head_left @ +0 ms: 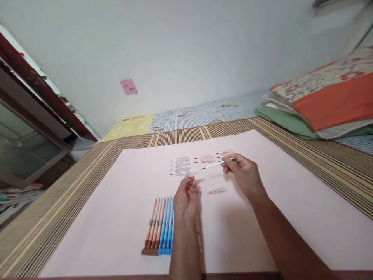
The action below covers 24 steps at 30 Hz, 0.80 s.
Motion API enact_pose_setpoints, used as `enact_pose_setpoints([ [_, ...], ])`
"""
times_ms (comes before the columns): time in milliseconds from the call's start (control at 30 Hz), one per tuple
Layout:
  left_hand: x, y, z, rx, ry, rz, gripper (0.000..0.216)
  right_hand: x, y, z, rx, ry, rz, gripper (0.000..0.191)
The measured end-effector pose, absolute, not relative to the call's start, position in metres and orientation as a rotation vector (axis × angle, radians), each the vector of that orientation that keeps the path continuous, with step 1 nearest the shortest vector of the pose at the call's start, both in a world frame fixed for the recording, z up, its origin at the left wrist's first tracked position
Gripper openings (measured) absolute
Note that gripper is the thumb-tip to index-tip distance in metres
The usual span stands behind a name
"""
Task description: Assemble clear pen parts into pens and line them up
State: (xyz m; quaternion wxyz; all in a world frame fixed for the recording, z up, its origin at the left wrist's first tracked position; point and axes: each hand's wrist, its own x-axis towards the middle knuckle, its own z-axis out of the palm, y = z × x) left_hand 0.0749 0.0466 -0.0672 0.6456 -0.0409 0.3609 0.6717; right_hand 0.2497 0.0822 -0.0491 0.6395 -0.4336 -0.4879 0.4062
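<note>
Between the fingertips of my right hand (240, 169) is a slim white pen refill (214, 164) with a dark tip pointing left. My left hand (188, 194) is closed in a pinch on a small clear piece (194, 173), close to the refill's tip; its exact kind is too small to tell. Beyond my left hand lies a stack of several refills with clear grey parts (180, 166). More refills with pinkish printed parts (205, 159) lie to its right. A single printed, pinkish clear piece (217, 191) rests below the held refill.
Brown-and-peach pens (154, 227) and blue pens (166, 227) lie in a row left of my left forearm, which hides part of them. A pale pink sheet (101, 217) covers the striped mat (72, 202). Folded bedding (335, 97) is piled at right.
</note>
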Motion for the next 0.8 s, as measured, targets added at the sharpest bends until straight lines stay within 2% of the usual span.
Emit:
enact_pose_setpoints([
  [433, 0.0774, 0.0448, -0.0626, -0.065, 0.789, 1.530, 0.008, 0.2441, 0.0756, -0.0437, -1.008, -1.190, 0.909, 0.022],
  [633, 0.0768, 0.0456, -0.0686, 0.043, 0.797, 1.573, 0.000, 0.2441, 0.0716, -0.0412, -0.957, -1.295, 0.918, 0.025],
  [800, 0.0796, 0.0450, -0.0713, 0.147, 0.733, 1.548, 0.010, 0.2386, 0.0719, -0.0470, -0.903, -1.389, 1.026, 0.030],
])
